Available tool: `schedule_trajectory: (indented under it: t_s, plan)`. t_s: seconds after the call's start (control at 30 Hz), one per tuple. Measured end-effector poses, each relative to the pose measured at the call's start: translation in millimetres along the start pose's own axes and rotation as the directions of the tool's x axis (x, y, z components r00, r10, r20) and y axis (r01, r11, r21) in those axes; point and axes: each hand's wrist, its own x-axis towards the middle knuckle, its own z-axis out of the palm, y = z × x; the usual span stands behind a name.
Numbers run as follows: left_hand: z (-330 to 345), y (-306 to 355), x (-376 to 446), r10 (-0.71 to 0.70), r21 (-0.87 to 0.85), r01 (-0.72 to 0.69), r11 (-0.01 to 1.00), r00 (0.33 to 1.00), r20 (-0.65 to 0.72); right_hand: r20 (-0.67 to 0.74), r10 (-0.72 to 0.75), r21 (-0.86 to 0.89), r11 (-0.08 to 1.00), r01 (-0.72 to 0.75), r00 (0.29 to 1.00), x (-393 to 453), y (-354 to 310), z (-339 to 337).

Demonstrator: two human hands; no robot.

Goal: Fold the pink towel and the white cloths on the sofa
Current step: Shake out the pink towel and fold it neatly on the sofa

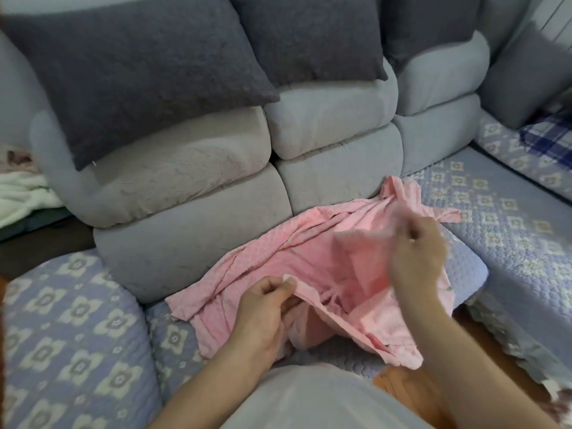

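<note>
On the sofa seat (pixel 495 212) we see the pink towel (pixel 263 258) lying crumpled; our left hand (pixel 263 308) pinches its near edge, our right hand (pixel 416 255) grips a raised, blurred fold.

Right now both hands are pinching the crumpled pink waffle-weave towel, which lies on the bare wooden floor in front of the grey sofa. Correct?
Not quite. In the head view the left hand and right hand do pinch the crumpled pink waffle-weave towel, but it lies on the sofa's lilac quilted seat cover, not the floor.
</note>
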Motion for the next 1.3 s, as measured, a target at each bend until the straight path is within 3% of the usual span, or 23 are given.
schedule_trajectory:
  t_s: [0.03,0.07,0.1,0.13,0.23,0.37,0.47,0.8,0.97,1.1,1.2,1.3]
  plan:
    - [3,-1,0,-0.010,0.003,0.010,1.000,1.000,0.007,0.155,-0.184,-0.052,0.980,0.194,0.971,-21,-7,5]
    - [6,-2,-1,-0.018,0.002,0.018,1.000,1.000,0.019,0.335,-0.337,-0.078,0.921,0.382,0.880,-45,-8,13]
    - [8,-2,-2,-0.028,-0.002,0.028,1.000,0.999,0.036,0.465,-0.440,-0.041,0.856,0.515,0.768,-68,-5,20]
    - [9,-2,-3,-0.039,-0.010,0.040,0.999,0.998,0.050,0.524,-0.473,0.034,0.843,0.537,0.708,-85,1,24]
    - [7,-8,-2,-0.083,-0.015,0.084,0.996,0.995,0.058,0.487,-0.524,0.169,0.842,0.513,0.699,-98,15,23]
    - [9,-14,0,-0.117,-0.031,0.119,0.992,0.992,0.056,0.506,-0.619,0.129,0.743,0.657,0.601,-92,33,16]
    - [13,-14,1,-0.137,-0.028,0.138,0.990,0.990,0.041,0.477,-0.652,0.086,0.702,0.707,0.590,-96,34,12]
    - [30,-7,0,-0.124,0.026,0.125,0.992,0.992,-0.035,0.579,-0.704,-0.010,0.498,0.867,0.411,-98,29,23]
    - [45,0,8,-0.168,-0.001,0.171,0.985,0.969,-0.181,0.585,-0.688,0.012,0.536,0.844,0.429,-101,30,30]
    - [59,1,14,-0.074,0.102,0.098,0.990,0.974,-0.213,0.583,-0.641,0.046,0.639,0.768,0.498,-99,28,26]
    - [62,6,12,-0.036,0.211,0.068,0.975,0.988,-0.151,0.521,-0.547,0.085,0.797,0.598,0.655,-95,25,19]
    - [57,11,18,0.138,0.418,-0.100,0.903,0.989,-0.060,0.470,-0.344,0.017,0.925,0.381,0.813,-80,35,13]
